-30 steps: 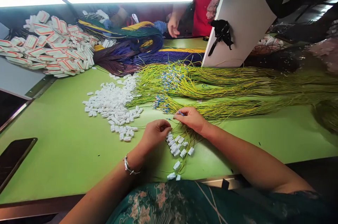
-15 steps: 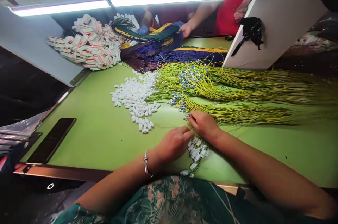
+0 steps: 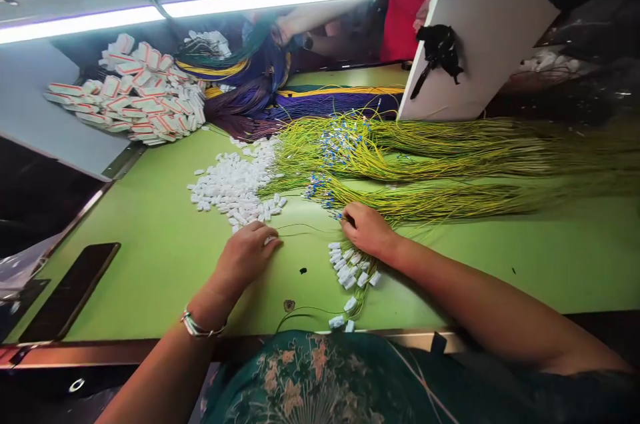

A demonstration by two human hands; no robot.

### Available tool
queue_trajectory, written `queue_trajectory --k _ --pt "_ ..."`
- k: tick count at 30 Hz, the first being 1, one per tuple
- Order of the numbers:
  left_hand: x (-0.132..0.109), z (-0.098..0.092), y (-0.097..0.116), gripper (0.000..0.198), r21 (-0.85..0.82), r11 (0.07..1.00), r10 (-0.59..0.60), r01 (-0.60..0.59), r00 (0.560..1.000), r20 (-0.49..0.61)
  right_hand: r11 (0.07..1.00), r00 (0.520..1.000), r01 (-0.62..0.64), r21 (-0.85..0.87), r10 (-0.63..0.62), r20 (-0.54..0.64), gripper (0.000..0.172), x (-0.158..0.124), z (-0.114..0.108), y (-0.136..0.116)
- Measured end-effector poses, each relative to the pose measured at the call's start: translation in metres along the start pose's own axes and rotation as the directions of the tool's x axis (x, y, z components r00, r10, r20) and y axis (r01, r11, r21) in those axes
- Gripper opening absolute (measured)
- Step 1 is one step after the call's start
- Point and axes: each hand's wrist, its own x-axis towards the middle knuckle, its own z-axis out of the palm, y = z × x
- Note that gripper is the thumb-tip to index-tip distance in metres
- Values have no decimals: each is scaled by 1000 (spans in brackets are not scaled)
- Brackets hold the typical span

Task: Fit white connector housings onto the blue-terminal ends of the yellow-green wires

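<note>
My left hand (image 3: 247, 254) is closed at the near edge of a pile of small white plastic connector housings (image 3: 227, 184). A bit of white housing (image 3: 270, 239) shows between its thumb and fingers. My right hand (image 3: 369, 229) pinches a yellow-green wire by its blue-tipped end (image 3: 339, 216), beside the nearest bundle of yellow-green wires (image 3: 440, 203). Thin wires stretch across the gap between my hands. Below my right hand lies a cluster of wires with white housings (image 3: 353, 267) on their ends.
A dark phone (image 3: 70, 291) lies at the left table edge. Behind are a heap of white-and-orange pieces (image 3: 150, 94), purple wire bundles (image 3: 330, 104) and another person's hand (image 3: 285, 31). A white partition (image 3: 465, 44) stands at back right, under a lit tube lamp (image 3: 275, 1).
My left hand has moved left, away from my right hand, to the white housing pile. My right hand stays by the wire ends. The camera view has shifted, and the other person's hand has moved.
</note>
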Motion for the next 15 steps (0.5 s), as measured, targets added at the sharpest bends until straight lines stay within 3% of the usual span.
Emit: queue_trajectory --k 3,5,10,12,15 --pt "5 0 -4 25 43 999 31 -29 998 -48 980 998 -54 189 60 -24 8 3 1 5" --pt "11 -2 -9 26 31 999 26 -22 990 -137 946 993 -104 307 117 -26 7 5 3 8" --pt "27 -10 1 21 -238 971 -73 -7 942 -329 854 986 -134 503 165 -18 8 7 4 8" --pt "33 -13 15 17 -446 894 -202 26 915 -350 851 987 -130 508 159 -14 10 6 3 6" --pt "44 -20 37 14 -791 602 -407 112 895 -183 864 987 -131 486 161 -20 11 3 3 3"
